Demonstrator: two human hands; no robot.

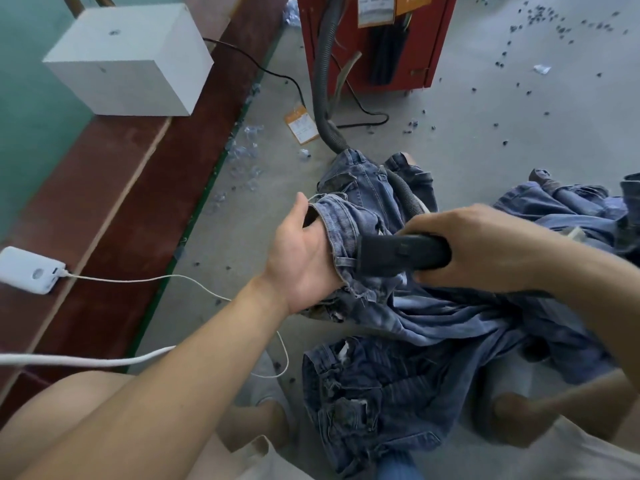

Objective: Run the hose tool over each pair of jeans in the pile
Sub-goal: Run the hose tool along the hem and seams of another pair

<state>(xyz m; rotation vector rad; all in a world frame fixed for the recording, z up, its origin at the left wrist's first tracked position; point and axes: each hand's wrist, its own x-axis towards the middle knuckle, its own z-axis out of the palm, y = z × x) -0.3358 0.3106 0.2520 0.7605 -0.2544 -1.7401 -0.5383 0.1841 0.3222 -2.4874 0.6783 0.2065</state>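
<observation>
My left hand [298,258] grips the waistband of a light blue pair of jeans [349,223], fingers tucked inside the opening. Around the black nozzle of the hose tool [401,252] my right hand [485,251] is closed, and the nozzle mouth presses against the waistband next to my left hand. The grey ribbed hose [322,98] runs from the nozzle back over the jeans to a red machine [374,39]. A darker pair of jeans [363,403] lies on the floor below. More denim [571,209] is heaped at the right.
A white box [128,60] and a white power bank [27,270] with a cable sit on the red-brown ledge at left. An orange tag [301,123] lies on the grey floor. Small dark scraps [540,29] dot the floor at upper right. My knees show at the bottom.
</observation>
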